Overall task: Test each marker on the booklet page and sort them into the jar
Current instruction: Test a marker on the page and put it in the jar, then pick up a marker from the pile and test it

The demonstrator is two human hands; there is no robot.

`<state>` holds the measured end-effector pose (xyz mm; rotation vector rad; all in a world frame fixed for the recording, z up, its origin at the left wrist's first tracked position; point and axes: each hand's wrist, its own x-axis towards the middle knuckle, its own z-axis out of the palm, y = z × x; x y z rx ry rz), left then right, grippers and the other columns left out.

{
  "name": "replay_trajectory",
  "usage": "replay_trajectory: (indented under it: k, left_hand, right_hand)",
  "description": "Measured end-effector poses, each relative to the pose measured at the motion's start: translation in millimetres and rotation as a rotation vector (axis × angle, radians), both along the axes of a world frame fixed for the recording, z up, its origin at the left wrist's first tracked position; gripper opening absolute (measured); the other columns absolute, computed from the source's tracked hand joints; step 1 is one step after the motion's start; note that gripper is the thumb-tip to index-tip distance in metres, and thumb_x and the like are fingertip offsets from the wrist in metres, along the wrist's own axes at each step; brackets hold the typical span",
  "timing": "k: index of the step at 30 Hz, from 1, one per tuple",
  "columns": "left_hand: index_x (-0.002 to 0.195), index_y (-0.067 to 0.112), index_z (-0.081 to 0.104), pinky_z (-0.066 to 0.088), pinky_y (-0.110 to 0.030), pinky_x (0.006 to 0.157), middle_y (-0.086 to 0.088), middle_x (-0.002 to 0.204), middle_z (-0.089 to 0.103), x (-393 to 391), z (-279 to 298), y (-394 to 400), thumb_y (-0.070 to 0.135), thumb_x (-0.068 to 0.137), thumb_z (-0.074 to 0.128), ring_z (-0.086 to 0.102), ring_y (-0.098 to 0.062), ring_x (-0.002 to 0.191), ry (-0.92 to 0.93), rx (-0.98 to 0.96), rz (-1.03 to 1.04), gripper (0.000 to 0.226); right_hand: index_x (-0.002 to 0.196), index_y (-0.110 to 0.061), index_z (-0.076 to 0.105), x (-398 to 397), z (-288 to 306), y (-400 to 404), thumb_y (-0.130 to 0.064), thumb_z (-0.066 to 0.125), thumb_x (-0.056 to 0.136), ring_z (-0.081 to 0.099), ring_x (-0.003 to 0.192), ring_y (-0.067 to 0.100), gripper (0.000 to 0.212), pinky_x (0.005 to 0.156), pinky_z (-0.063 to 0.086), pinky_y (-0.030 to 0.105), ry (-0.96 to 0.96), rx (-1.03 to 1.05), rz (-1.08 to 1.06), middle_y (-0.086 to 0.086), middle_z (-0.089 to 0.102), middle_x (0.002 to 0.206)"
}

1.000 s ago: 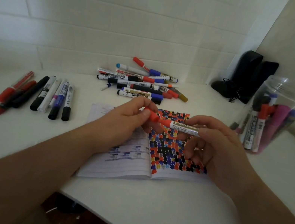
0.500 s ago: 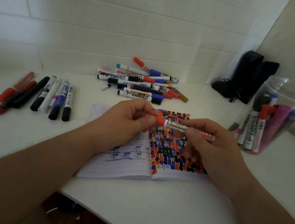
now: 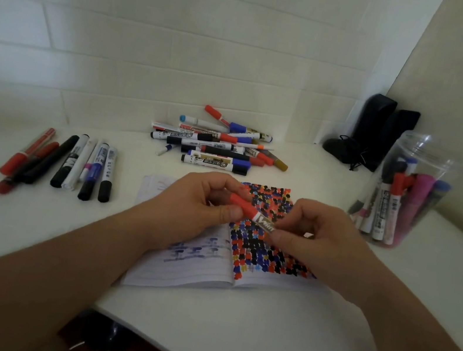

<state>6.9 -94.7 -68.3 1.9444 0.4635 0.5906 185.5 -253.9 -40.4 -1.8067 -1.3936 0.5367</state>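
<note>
Hands are gripping one red marker (image 3: 251, 211) over the booklet (image 3: 191, 273): left hand (image 3: 198, 200) pinching its cap, right hand (image 3: 317, 240) its barrel. Jar (image 3: 406, 193) at the worktop's right edge is holding several; many in the pile (image 3: 217, 145) at the back edge are waiting.
</note>
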Motion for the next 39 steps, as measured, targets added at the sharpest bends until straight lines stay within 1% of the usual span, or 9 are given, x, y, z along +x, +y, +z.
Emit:
replay_trajectory:
  k: [4,7,11,15,18,23,33,37,39]
  left_hand:
    - [0.141,0.042,0.047,0.050,-0.027,0.077,0.010,0.108,0.078,1.0,2.9,-1.2,0.021,0.097,0.067,0.066,0.007,0.069,0.023,-0.016,0.038,0.053]
    - [0.129,0.050,0.056,0.049,-0.030,0.098,0.024,0.116,0.070,6.8,-5.8,3.1,0.036,0.100,0.062,0.064,0.007,0.101,0.145,0.167,0.069,0.032]
    - [0.113,0.050,0.069,0.046,-0.029,0.106,0.029,0.121,0.061,19.5,-8.3,14.5,0.028,0.098,0.067,0.056,0.008,0.112,0.347,0.408,-0.033,0.026]
    - [0.110,0.051,0.071,0.043,-0.022,0.103,0.026,0.123,0.064,30.2,12.3,28.9,0.028,0.098,0.068,0.058,0.006,0.114,0.493,0.197,-0.147,0.026]
    - [0.108,0.050,0.068,0.042,-0.012,0.083,0.024,0.115,0.065,46.2,13.9,31.4,0.034,0.099,0.065,0.060,0.006,0.100,0.517,0.396,-0.077,0.018]
    - [0.131,0.051,0.052,0.046,-0.021,0.074,0.015,0.109,0.045,50.6,-21.9,23.4,0.053,0.105,0.036,0.051,-0.001,0.089,0.495,0.872,0.222,0.030]
    - [0.132,0.049,0.056,0.037,-0.016,0.070,0.018,0.111,0.043,51.1,-31.0,28.1,0.049,0.106,0.037,0.051,-0.001,0.091,0.439,0.830,0.242,0.032]
    - [0.132,0.049,0.056,0.038,-0.015,0.070,0.019,0.111,0.043,51.2,-32.3,28.9,0.050,0.106,0.037,0.051,0.000,0.091,0.443,0.835,0.245,0.033]
    - [0.132,0.049,0.056,0.039,-0.016,0.071,0.019,0.111,0.043,51.0,-32.0,29.1,0.051,0.105,0.037,0.051,0.000,0.092,0.442,0.832,0.246,0.033]
  right_hand:
    - [0.126,-0.032,0.055,6.5,12.0,-7.0,0.003,0.071,0.089,0.062,0.063,0.023,0.053,0.059,0.050,0.034,0.181,0.082,0.025,0.004,0.073,0.080]
    - [0.145,-0.050,0.039,25.7,32.4,-21.9,0.008,0.065,0.085,0.053,0.063,0.023,0.087,0.057,0.045,0.031,0.352,0.320,-0.043,0.011,0.061,0.079]
    - [0.148,-0.041,0.045,50.1,76.2,-42.3,0.003,0.049,0.078,0.046,0.053,0.020,0.083,0.045,0.040,0.028,0.456,0.613,-0.188,0.012,0.054,0.070]
    - [0.149,-0.041,0.047,81.9,124.5,-58.9,-0.007,0.045,0.099,0.047,0.059,0.016,0.060,0.051,0.042,0.027,0.166,0.744,-0.440,0.014,0.049,0.074]
    - [0.149,-0.044,0.045,114.0,142.0,-57.8,-0.016,0.046,0.101,0.052,0.061,0.007,0.055,0.050,0.043,0.022,-0.042,0.697,-0.568,0.005,0.060,0.076]
    - [0.151,-0.053,0.024,148.3,137.8,-45.4,-0.021,0.054,0.103,0.068,0.069,0.014,0.065,0.064,0.058,0.033,-0.206,0.594,-0.594,0.003,0.069,0.103]
    - [0.131,-0.040,0.047,170.5,98.0,-44.7,-0.041,0.046,0.101,0.063,0.086,0.023,0.029,0.079,0.057,0.046,-0.791,0.067,-0.629,0.002,0.070,0.094]
    - [0.075,-0.020,0.067,166.1,95.7,-48.3,-0.051,0.039,0.104,0.055,0.099,0.028,0.050,0.086,0.049,0.044,-0.788,-0.038,-0.598,0.002,0.066,0.079]
    - [0.098,-0.026,0.075,162.9,97.1,-47.1,-0.062,0.043,0.101,0.052,0.116,0.026,0.049,0.096,0.048,0.045,-0.720,0.007,-0.589,0.005,0.065,0.113]
